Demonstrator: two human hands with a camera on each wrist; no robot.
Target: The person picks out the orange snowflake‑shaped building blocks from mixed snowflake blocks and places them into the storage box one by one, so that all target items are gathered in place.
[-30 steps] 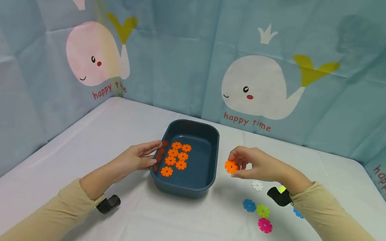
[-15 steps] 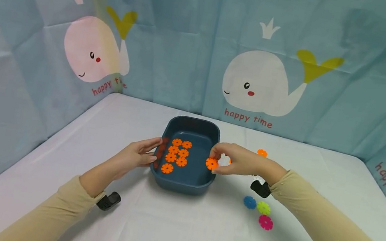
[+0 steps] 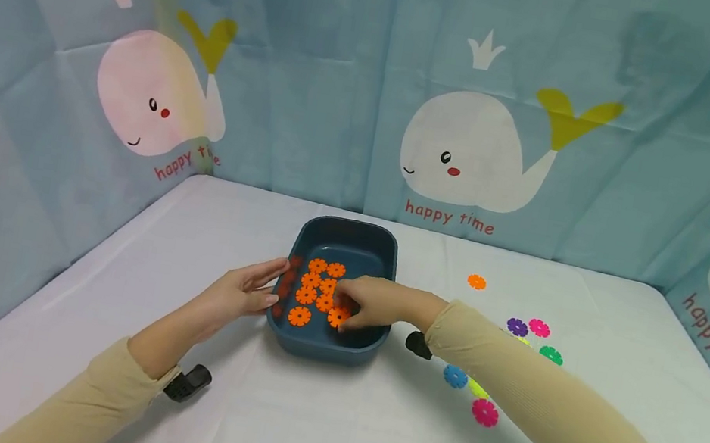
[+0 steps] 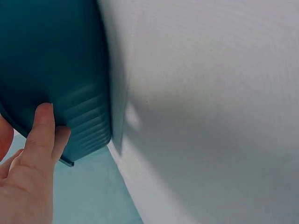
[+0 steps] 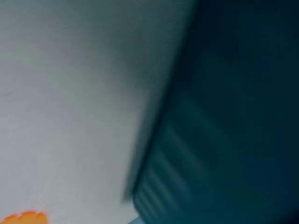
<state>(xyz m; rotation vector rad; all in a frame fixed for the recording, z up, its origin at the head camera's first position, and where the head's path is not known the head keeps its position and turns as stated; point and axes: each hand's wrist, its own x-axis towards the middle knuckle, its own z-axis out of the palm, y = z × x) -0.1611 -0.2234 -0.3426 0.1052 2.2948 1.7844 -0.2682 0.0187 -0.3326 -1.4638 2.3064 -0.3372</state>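
A dark blue rectangular bin (image 3: 322, 350) stands on the white tabletop, with several orange snowflake discs (image 3: 311, 280) lying on its floor. My left hand (image 3: 231, 302) touches the bin's left side; in the left wrist view its fairly straight fingers (image 4: 44, 116) rest against the outer wall. Reaching over the right rim, my right hand (image 3: 377, 303) pinches another orange snowflake disc (image 3: 337, 317) low inside the bin. The right wrist view shows only the bin's outer wall (image 5: 224, 140), blurred, and not the hand.
Right of the bin lie loose discs: an orange disc (image 3: 477, 282) at the back, a purple disc (image 3: 517, 327), a pink disc (image 3: 539, 328), a green disc (image 3: 551, 355), a blue disc (image 3: 455, 377) and a magenta disc (image 3: 485, 412). The right sleeve (image 3: 530, 385) partly covers yellow ones. A whale-print curtain (image 3: 319, 94) hangs behind.
My right hand has carried the orange snowflake disc leftward over the rim and down into the bin. The left hand stays at the bin's left side. The view has shifted slightly.
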